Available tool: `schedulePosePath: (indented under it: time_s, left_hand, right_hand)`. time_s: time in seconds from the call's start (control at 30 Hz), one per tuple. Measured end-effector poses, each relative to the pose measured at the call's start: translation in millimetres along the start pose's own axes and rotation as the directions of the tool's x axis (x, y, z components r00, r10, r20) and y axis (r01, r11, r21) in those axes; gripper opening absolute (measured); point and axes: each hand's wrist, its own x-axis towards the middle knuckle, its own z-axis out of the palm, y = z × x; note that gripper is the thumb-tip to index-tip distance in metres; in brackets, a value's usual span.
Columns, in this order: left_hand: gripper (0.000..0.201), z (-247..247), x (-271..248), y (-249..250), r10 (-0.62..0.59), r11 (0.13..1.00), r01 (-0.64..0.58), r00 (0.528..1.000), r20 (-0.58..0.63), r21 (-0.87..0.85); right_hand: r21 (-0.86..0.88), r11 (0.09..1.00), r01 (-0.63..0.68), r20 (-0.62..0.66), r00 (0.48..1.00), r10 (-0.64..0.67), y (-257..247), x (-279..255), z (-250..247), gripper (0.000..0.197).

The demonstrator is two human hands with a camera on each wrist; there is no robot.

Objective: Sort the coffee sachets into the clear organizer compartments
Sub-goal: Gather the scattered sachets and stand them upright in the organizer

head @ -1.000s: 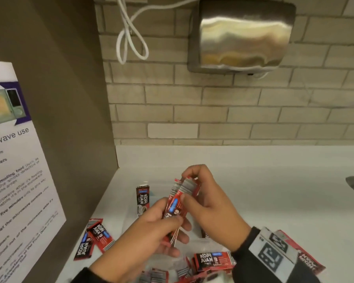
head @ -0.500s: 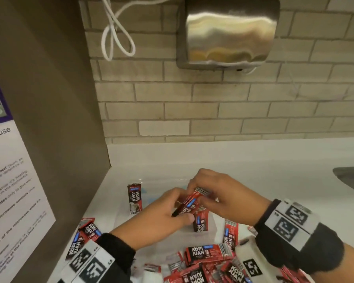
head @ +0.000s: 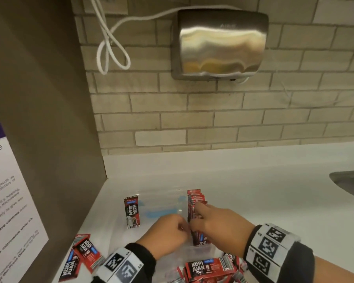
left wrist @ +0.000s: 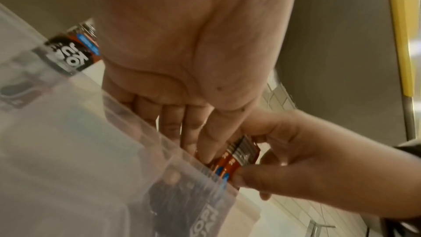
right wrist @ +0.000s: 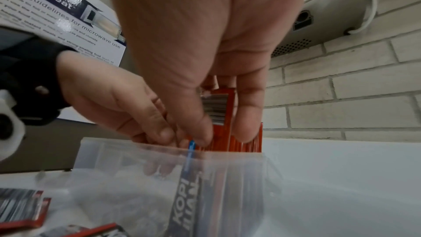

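Observation:
A clear organizer [head: 161, 194] sits on the white counter [head: 264, 201]. A row of red coffee sachets [head: 195, 198] stands on edge in its right compartment. My left hand [head: 183, 226] and right hand [head: 194, 219] meet at the near end of that row. In the right wrist view, my right hand [right wrist: 223, 132] pinches a few sachets [right wrist: 218, 107] between thumb and fingers just above the organizer's wall [right wrist: 250, 177]. My left hand [left wrist: 200, 149] holds the same sachets [left wrist: 241, 154] from the left side with curled fingers. One sachet [head: 131, 211] stands alone at the organizer's left.
Loose sachets lie left of the organizer [head: 84, 254] and in a pile at the front [head: 204, 266]. A brown cabinet side [head: 39, 119] with a microwave notice closes off the left. A steel hand dryer [head: 221, 43] hangs on the brick wall. A sink edge [head: 349, 180] shows at right.
Both hands have come down from above the counter, bringing the held sachets into the organizer's right compartment, against the standing row.

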Motion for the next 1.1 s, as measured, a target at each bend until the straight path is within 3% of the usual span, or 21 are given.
schedulePosePath:
  time_s: [0.07,0.17,0.27,0.37,0.47,0.57,0.73,0.87,1.1]
  left_hand:
    - [0.016,1,8,6,-0.004,0.999,0.002,0.998,0.057,0.039]
    - [0.028,5,16,10,0.013,0.996,-0.023,0.995,0.101,0.092]
    - [0.027,10,19,8,0.039,0.991,-0.047,0.997,0.073,0.124]
    - [0.024,12,18,3,0.038,0.993,-0.043,0.998,0.053,0.109]
    - [0.010,12,17,0,0.051,0.995,-0.055,0.997,0.060,0.082]
    - [0.014,14,20,-3,0.051,0.997,-0.055,0.997,0.066,0.059]
    - [0.012,18,23,-4,0.029,0.998,-0.030,0.999,0.027,0.052]
    - [0.012,17,23,-6,0.018,0.996,-0.020,1.000,0.025,0.084]
    - [0.010,-3,16,2,-0.059,0.998,0.060,0.997,0.044,-0.005]
  right_hand:
    - [-0.011,1.000,-0.006,-0.026,1.000,0.005,-1,0,1,0.041]
    - [-0.047,0.999,-0.012,-0.073,0.997,0.008,1,-3,8,0.047]
    - [-0.007,0.992,-0.130,-0.152,0.980,0.127,2,-5,15,0.059]
    - [0.206,0.944,-0.259,-0.167,0.941,0.295,1,-8,16,0.057]
    - [0.460,0.813,-0.356,-0.105,0.888,0.448,1,-15,20,0.060]
    - [0.653,0.624,-0.430,0.020,0.833,0.553,-1,-15,24,0.071]
    - [0.753,0.416,-0.509,0.220,0.792,0.570,2,-2,28,0.090]
    - [0.757,0.353,-0.550,0.311,0.779,0.545,2,2,29,0.082]
    - [0.790,0.272,-0.550,0.340,0.761,0.553,6,-4,20,0.085]
